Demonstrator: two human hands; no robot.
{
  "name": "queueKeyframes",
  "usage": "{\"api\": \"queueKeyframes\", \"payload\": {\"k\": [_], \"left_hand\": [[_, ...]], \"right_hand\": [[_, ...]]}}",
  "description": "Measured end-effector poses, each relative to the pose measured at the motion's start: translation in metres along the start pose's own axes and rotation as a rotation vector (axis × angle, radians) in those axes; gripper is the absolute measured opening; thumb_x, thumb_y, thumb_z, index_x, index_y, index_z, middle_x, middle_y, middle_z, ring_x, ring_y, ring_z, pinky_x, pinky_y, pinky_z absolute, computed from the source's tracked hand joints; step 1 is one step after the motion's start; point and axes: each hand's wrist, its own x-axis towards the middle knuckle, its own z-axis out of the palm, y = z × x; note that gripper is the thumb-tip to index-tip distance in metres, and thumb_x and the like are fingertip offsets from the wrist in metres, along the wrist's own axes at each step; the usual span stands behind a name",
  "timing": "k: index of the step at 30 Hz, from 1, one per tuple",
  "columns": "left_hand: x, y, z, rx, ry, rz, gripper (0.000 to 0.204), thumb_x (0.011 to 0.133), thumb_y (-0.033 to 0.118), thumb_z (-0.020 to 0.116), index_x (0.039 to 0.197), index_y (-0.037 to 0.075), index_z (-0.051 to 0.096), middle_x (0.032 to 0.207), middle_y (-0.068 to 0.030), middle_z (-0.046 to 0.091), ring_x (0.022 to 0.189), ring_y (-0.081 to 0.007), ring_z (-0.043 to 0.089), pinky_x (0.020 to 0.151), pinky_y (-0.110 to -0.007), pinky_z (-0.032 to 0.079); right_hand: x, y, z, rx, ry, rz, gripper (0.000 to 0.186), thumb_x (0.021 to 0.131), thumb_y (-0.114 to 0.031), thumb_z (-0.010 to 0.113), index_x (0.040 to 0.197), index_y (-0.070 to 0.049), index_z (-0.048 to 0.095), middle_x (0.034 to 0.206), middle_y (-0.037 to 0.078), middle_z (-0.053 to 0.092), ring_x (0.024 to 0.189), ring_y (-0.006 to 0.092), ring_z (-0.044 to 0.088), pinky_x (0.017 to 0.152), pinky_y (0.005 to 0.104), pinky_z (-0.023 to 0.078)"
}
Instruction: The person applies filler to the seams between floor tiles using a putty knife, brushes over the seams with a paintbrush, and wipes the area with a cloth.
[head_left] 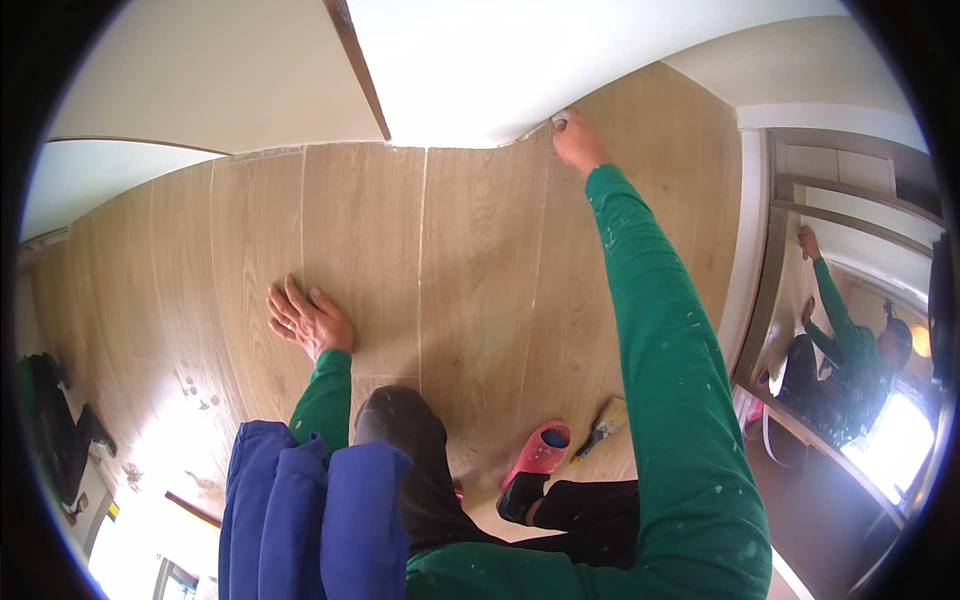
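"Gripping what, that right hand (580, 143)?"
"A small whitish piece (559, 119), mostly hidden in curled fingers, at the smooth white wall (520, 60)'s foot."
"And the left hand (312, 320)?"
"Fingers spread, palm down on brown wood-grain plank floor (480, 250)."

The person wears a green top (490, 575). Its long right sleeve (675, 350), toward four o'clock, carries many small pale spots; the left sleeve (324, 393), at eight o'clock, is equally green. The trousers (402, 422), around seven o'clock, are dark. Between five and six o'clock are a dark sock (520, 496) and a pink shoe (528, 462).
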Motion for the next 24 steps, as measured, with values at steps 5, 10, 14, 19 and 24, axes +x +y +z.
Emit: {"api": "queueKeyframes", "payload": {"k": [5,10,14,19,24], "left_hand": [[0.0,-0.003,0.0,-0.009,0.0,-0.005,0.058,0.102,0.034,0.046,0.154,0.012,0.035,0.163,-0.0161,0.025,0.153,-0.0347,0.018,0.121,-0.059,0.008],[0.0,0.0,-0.004,-0.023,-0.047,-0.01,0.059,0.102,0.034,0.044,0.154,0.01,0.033,0.164,-0.0177,0.022,0.154,-0.0356,0.013,0.122,-0.059,0.004],[0.001,-0.002,-0.001,-0.012,-0.034,-0.005,0.059,0.102,0.035,0.044,0.154,0.01,0.033,0.164,-0.0174,0.023,0.154,-0.0355,0.015,0.122,-0.059,0.005],[0.001,-0.004,-0.003,-0.003,0.0,0.0,0.057,0.102,0.035,0.046,0.154,0.013,0.035,0.163,-0.0157,0.025,0.153,-0.034,0.017,0.121,-0.06,0.008],[0.0,0.003,0.003,-0.031,0.008,0.015,0.057,0.102,0.035,0.047,0.153,0.012,0.036,0.163,-0.0164,0.026,0.153,-0.0338,0.017,0.12,-0.06,0.009]], "right_hand": [[-0.015,-0.018,0.0,-0.035,0.074,-0.038,0.032,0.089,-0.016,0.057,0.114,0.001,0.063,0.115,0.028,0.068,0.108,0.0471,0.064,0.091,0.051,0.053],[-0.006,-0.009,0.011,-0.065,0.102,-0.043,0.035,0.087,-0.013,0.056,0.117,0.003,0.061,0.116,0.031,0.066,0.109,0.0481,0.063,0.093,0.051,0.053],[-0.008,-0.004,0.011,-0.098,0.058,-0.108,0.034,0.087,-0.012,0.055,0.116,0.004,0.06,0.116,0.031,0.066,0.108,0.0483,0.063,0.092,0.0517,0.053],[-0.031,-0.003,0.011,-0.124,-0.021,-0.116,0.031,0.087,-0.011,0.055,0.114,0.003,0.061,0.113,0.031,0.066,0.107,0.0487,0.063,0.092,0.0531,0.052],[-0.086,0.02,0.023,-0.21,-0.019,-0.08,0.027,0.089,-0.011,0.053,0.112,0.002,0.061,0.112,0.03,0.067,0.106,0.0487,0.063,0.09,0.0543,0.052]]}}
